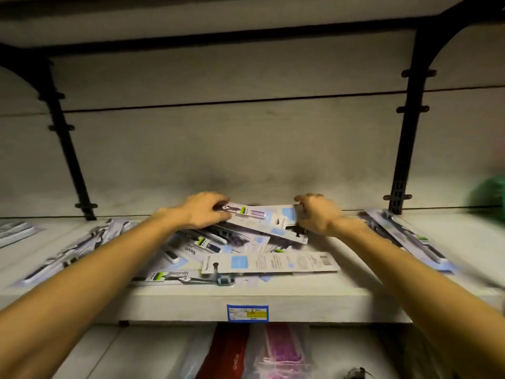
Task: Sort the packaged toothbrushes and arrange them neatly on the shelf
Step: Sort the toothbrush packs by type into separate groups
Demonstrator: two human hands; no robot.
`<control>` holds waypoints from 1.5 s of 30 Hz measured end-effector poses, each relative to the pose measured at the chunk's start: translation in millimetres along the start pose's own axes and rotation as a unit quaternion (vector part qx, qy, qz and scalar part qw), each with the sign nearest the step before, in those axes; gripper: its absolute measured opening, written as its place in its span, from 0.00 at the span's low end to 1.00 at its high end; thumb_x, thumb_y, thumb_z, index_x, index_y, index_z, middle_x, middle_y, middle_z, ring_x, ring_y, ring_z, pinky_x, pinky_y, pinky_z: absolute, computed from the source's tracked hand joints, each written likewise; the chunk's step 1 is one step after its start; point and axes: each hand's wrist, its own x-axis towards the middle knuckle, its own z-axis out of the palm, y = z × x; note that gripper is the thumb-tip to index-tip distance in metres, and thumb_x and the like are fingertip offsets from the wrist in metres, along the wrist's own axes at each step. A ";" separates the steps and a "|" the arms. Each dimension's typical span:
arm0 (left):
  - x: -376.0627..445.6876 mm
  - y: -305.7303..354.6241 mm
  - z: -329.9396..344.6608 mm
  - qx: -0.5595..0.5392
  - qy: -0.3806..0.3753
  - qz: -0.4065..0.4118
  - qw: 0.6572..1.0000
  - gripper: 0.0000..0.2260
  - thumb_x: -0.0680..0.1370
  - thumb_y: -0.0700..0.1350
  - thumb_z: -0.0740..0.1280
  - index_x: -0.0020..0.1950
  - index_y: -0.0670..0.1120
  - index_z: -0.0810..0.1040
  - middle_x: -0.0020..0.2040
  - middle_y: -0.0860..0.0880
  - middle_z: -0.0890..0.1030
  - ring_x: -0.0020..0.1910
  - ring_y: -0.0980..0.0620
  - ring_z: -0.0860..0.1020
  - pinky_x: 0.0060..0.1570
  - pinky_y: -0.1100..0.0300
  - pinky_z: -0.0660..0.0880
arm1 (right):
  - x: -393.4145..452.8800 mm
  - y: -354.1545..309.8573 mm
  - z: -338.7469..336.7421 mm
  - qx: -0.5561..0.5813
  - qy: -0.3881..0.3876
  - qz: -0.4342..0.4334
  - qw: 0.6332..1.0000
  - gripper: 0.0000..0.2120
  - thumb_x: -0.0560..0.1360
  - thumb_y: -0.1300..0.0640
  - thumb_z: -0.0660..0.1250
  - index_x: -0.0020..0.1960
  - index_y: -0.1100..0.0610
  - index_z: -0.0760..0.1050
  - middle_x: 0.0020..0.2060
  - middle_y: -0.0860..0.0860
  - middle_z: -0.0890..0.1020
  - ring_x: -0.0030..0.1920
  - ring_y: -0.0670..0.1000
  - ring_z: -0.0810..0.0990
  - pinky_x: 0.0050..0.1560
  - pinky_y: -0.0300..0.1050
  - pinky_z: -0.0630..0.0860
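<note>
A loose heap of packaged toothbrushes [218, 253] lies in the middle of the white shelf [300, 299]. On top of the heap sits one pack with a purple brush [254, 216]. My left hand [203, 210] grips its left end, and my right hand [315, 214] grips its right end by the blue and white card. A pack lying back side up [270, 262] with a barcode rests near the shelf's front edge. More packs [73, 253] lie in a row to the left, and another pack [407, 237] lies at an angle on the right.
Black bracket uprights [65, 143] [410, 132] stand at both sides against the white back wall. A blue price label [247, 313] is on the shelf's front edge. Something green and blurred [489, 195] sits far right. Bagged red and pink goods [257, 351] lie on the shelf below.
</note>
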 end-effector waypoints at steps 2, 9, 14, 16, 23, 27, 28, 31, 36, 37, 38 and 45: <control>3.5 -1.4 0.5 0.003 -0.002 0.003 1.000 0.28 0.79 0.56 0.68 0.76 0.47 0.69 0.70 0.43 0.75 0.69 0.42 0.72 0.66 0.50 0.70 | 0.9 3.2 -1.7 0.000 0.035 -0.001 0.999 0.27 0.73 0.54 0.70 0.71 0.53 0.72 0.64 0.55 0.78 0.64 0.58 0.76 0.61 0.49 0.74; 8.9 -3.7 0.4 0.067 0.065 0.054 0.994 0.15 0.77 0.55 0.70 0.62 0.53 0.80 0.54 0.48 0.76 0.60 0.44 0.76 0.51 0.55 0.71 | -19.0 17.2 -21.6 0.053 0.127 -0.003 0.990 0.12 0.72 0.57 0.68 0.55 0.50 0.82 0.41 0.47 0.80 0.48 0.56 0.81 0.43 0.47 0.76; 3.9 -4.3 6.2 0.056 0.142 0.093 0.984 0.09 0.76 0.55 0.70 0.50 0.51 0.81 0.50 0.52 0.75 0.50 0.45 0.78 0.45 0.53 0.75 | -45.7 25.5 -28.5 -0.011 0.215 -0.044 0.976 0.09 0.75 0.50 0.68 0.55 0.47 0.78 0.51 0.46 0.81 0.50 0.52 0.80 0.42 0.45 0.74; 0.7 -5.0 4.5 0.040 0.175 0.103 0.978 0.09 0.77 0.54 0.70 0.54 0.53 0.82 0.55 0.53 0.77 0.54 0.47 0.79 0.47 0.53 0.76 | -54.9 25.7 -30.8 -0.040 0.245 -0.051 0.967 0.09 0.75 0.50 0.68 0.55 0.47 0.76 0.51 0.46 0.83 0.49 0.53 0.82 0.42 0.46 0.75; -3.6 -11.3 -6.5 -0.011 0.240 0.080 0.967 0.11 0.77 0.50 0.70 0.58 0.51 0.83 0.57 0.52 0.82 0.57 0.46 0.80 0.51 0.52 0.77 | -77.5 18.3 -39.1 -0.069 0.340 -0.023 0.938 0.13 0.70 0.49 0.70 0.52 0.47 0.71 0.39 0.48 0.82 0.41 0.55 0.79 0.33 0.43 0.67; -6.0 -13.4 -5.7 -0.064 0.259 0.060 0.962 0.11 0.78 0.52 0.70 0.59 0.53 0.83 0.54 0.51 0.85 0.54 0.44 0.81 0.48 0.53 0.75 | -83.6 6.1 -39.9 -0.071 0.352 -0.023 0.933 0.13 0.72 0.50 0.69 0.53 0.49 0.70 0.41 0.48 0.83 0.42 0.54 0.79 0.33 0.43 0.71; -6.4 -13.5 -6.1 -0.074 0.264 0.057 0.960 0.10 0.78 0.52 0.70 0.58 0.53 0.82 0.51 0.51 0.86 0.51 0.44 0.82 0.46 0.54 0.74 | -85.2 3.5 -39.8 -0.071 0.349 -0.025 0.934 0.13 0.72 0.50 0.69 0.54 0.49 0.71 0.42 0.48 0.83 0.43 0.54 0.79 0.34 0.44 0.72; -7.8 -16.5 -10.7 -0.110 0.279 0.046 0.953 0.07 0.78 0.53 0.70 0.53 0.53 0.81 0.44 0.50 0.85 0.45 0.43 0.81 0.40 0.56 0.71 | -88.3 -4.8 -37.7 -0.072 0.354 -0.029 0.932 0.14 0.73 0.51 0.70 0.56 0.51 0.72 0.43 0.51 0.82 0.43 0.56 0.80 0.34 0.43 0.70; -11.8 -23.3 -25.1 -0.231 0.297 0.006 0.926 0.07 0.76 0.52 0.71 0.52 0.53 0.81 0.44 0.50 0.85 0.44 0.45 0.82 0.43 0.52 0.77 | -85.2 -22.2 -35.9 -0.028 0.383 -0.046 0.922 0.15 0.76 0.55 0.69 0.59 0.55 0.70 0.49 0.52 0.83 0.45 0.57 0.80 0.38 0.48 0.75; -12.4 -22.1 -28.3 -0.266 0.299 0.000 0.917 0.07 0.76 0.52 0.71 0.52 0.52 0.82 0.45 0.51 0.85 0.46 0.46 0.82 0.45 0.52 0.78 | -83.9 -24.3 -35.9 -0.021 0.385 -0.052 0.921 0.15 0.78 0.55 0.67 0.62 0.55 0.70 0.51 0.52 0.83 0.46 0.57 0.79 0.40 0.49 0.76; -14.8 -23.2 -31.8 -0.298 0.300 -0.004 0.906 0.07 0.76 0.52 0.71 0.52 0.52 0.82 0.45 0.52 0.85 0.46 0.47 0.82 0.46 0.51 0.79 | -81.6 -28.4 -34.7 -0.015 0.381 -0.061 0.923 0.16 0.79 0.56 0.65 0.65 0.55 0.69 0.53 0.52 0.83 0.48 0.58 0.79 0.42 0.51 0.76; -45.7 -53.8 -50.1 -0.497 0.262 -0.070 0.824 0.07 0.79 0.46 0.71 0.51 0.42 0.80 0.39 0.46 0.81 0.35 0.49 0.75 0.34 0.59 0.71 | -63.7 -90.1 -13.8 0.062 0.363 -0.093 0.925 0.25 0.82 0.58 0.62 0.77 0.49 0.63 0.52 0.52 0.85 0.41 0.59 0.82 0.37 0.44 0.69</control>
